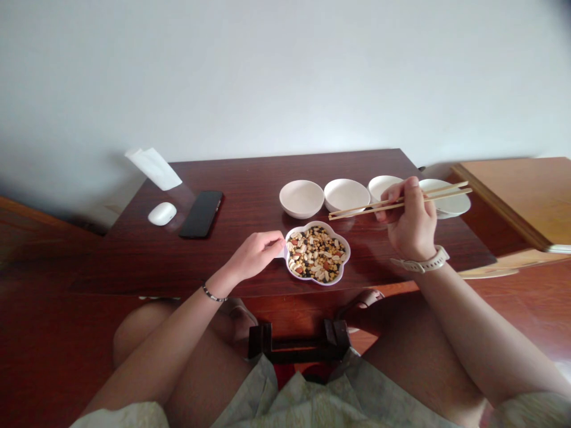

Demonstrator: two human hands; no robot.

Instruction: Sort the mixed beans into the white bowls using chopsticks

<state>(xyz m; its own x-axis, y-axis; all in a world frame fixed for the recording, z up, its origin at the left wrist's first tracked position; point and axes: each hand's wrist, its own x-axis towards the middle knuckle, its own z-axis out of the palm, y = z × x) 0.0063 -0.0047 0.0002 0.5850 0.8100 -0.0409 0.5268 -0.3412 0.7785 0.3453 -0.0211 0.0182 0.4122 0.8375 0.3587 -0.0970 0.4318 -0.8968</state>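
Observation:
My left hand point(257, 254) is closed on the short handle of a flower-shaped bowl point(347, 255) with a pale rim. Mixed beans, nuts and seeds point(317, 255) fill this bowl. In my right hand point(413, 223) is a pair of chopsticks point(361, 210), held nearly level, their tips pointing left above the nearer edge of a white bowl. Nothing shows between the tips. Behind the flower-shaped bowl stands a row of white bowls: the leftmost bowl point(301, 200), a second bowl point(347, 195), a third bowl point(382, 185) partly behind my right hand, and the rightmost bowl point(450, 205) partly covered by the chopsticks.
On the left of the dark wooden table point(250, 178) lie a black phone point(201, 214), a white rounded case point(162, 214) and a folded white tissue point(154, 168). A wall rises behind the table. A lighter wooden cabinet point(521, 190) stands at the right.

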